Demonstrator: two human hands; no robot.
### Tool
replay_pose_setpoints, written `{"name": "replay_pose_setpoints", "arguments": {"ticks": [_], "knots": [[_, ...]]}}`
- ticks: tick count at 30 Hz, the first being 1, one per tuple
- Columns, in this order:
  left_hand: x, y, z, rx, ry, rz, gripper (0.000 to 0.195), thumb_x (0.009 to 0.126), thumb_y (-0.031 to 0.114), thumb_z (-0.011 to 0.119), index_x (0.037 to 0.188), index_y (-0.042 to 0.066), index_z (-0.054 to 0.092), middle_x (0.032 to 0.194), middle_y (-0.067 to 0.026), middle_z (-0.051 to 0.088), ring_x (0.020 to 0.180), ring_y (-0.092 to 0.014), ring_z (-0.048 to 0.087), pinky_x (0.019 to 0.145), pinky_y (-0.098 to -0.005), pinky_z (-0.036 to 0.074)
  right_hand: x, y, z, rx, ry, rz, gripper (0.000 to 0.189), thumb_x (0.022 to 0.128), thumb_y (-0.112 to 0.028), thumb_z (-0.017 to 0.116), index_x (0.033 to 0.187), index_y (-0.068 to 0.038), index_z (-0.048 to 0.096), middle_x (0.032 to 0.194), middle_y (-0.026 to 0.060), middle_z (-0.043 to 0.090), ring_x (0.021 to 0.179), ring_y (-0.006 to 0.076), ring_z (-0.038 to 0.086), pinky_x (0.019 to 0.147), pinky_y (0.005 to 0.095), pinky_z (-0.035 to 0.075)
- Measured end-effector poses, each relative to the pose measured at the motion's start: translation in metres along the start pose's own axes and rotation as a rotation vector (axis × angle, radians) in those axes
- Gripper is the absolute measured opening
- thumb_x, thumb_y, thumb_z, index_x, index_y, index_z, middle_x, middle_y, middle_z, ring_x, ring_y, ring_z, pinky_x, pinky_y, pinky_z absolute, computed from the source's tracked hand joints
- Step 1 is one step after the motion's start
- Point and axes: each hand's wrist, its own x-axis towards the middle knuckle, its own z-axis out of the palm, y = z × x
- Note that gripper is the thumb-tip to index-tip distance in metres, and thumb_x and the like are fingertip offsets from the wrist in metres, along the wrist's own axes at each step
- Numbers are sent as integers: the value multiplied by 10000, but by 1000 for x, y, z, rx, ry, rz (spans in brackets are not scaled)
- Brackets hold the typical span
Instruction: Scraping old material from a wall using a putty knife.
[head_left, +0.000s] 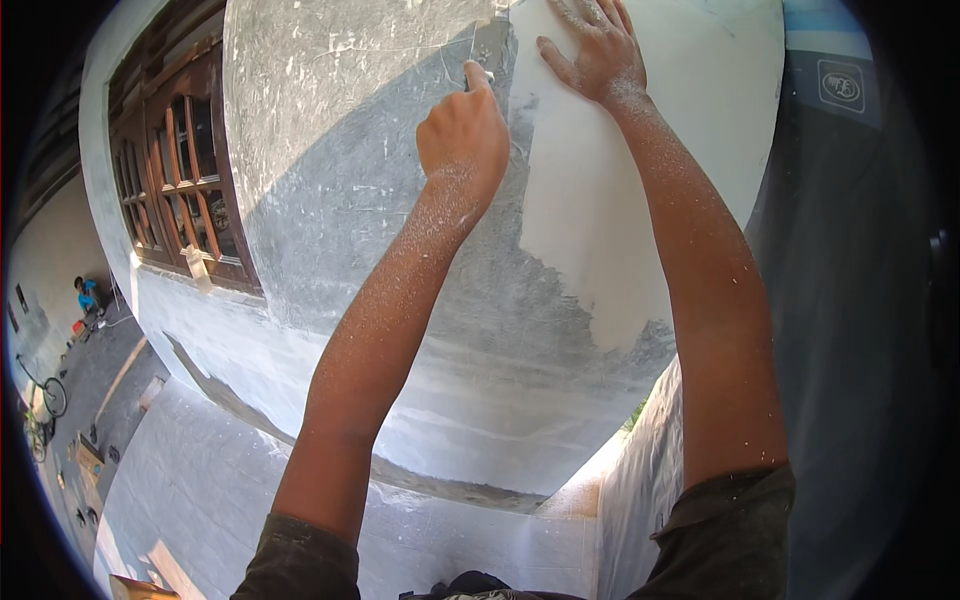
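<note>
My left hand (463, 139) is closed around a small hand tool (490, 77), its index finger stretched along it towards the wall. Most of the tool is hidden by the fingers; it looks like a scraper, though I cannot tell for sure. Around it the wall is rough grey plaster (375, 172) with thin cracks and white flecks. Spread flat, my right hand (600, 56) rests against the smooth white coating (585, 202) on the wall's right part. It holds nothing. Pale dust covers both hands and forearms.
Left along the wall is a brown wooden window (180, 165) with a plastic bottle (198, 268) on its sill. A person (88, 295) sits far left, beyond a bicycle (54, 396). A dark hanging sheet (832, 300) borders the right. Below lies a grey floor (225, 480).
</note>
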Motion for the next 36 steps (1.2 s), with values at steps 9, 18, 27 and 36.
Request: {"name": "replay_pose_setpoints", "arguments": {"ticks": [9, 18, 27, 36], "knots": [[23, 0, -4, 19, 53, 42, 496, 985, 167, 531, 1438, -27, 473, 943, -229, 739, 889, -381, 742, 758, -485, 598, 1, -6, -4, -28, -27, 7, 685, 933, -457, 596, 1498, -84, 491, 1630, 182, 334, 1540, 327, 242, 1283, 453, 127], [38, 3, -4, -7, 85, 35, 435, 1013, 216, 512, 1398, 14, 506, 936, -248, 734, 891, -418, 735, 769, -532, 589, 5, -9, -4, -63, -83, 28, 630, 1001, -419, 514, 1545, -115, 423, 1666, 146, 270, 1561, 306, 186, 1287, 454, 92], [27, -1, -1, -2, 13, 27, 433, 1015, 203, 496, 1397, -1, 510, 937, -245, 736, 909, -414, 737, 777, -528, 592, 3, -6, -1, -116, -85, 10, 614, 1025, -422, 460, 1562, -131, 394, 1681, 132, 237, 1570, 298, 157, 1286, 456, 68], [21, 2, -4, -24, -19, 25, 429, 1010, 220, 496, 1372, -8, 526, 973, -257, 731, 934, -428, 729, 803, -533, 587, 1, -2, -3, -121, -59, 13, 613, 1016, -418, 483, 1552, -129, 412, 1675, 140, 252, 1567, 298, 167, 1287, 454, 72]]}}
